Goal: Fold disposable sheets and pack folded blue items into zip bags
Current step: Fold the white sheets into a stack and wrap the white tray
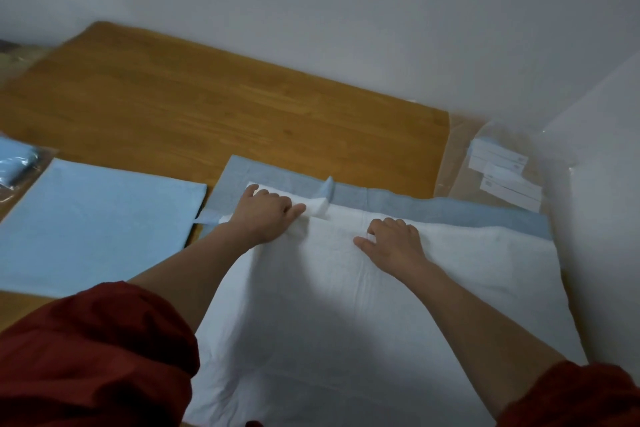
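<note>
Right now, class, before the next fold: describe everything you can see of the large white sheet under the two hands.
The large white sheet looks like soft, quilted paper with a grey-blue backing that shows as a border along its far and left edges. It lies spread on the wooden table, lightly creased, with a small bunched fold standing up at the far edge. The left hand grips the white layer beside that fold. The right hand rests on it with fingers curled; whether it grips is unclear.

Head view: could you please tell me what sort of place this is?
Probably a plain room used for packing: a wooden worktop against bare white walls, clear plastic bags lying at its right end.
</note>
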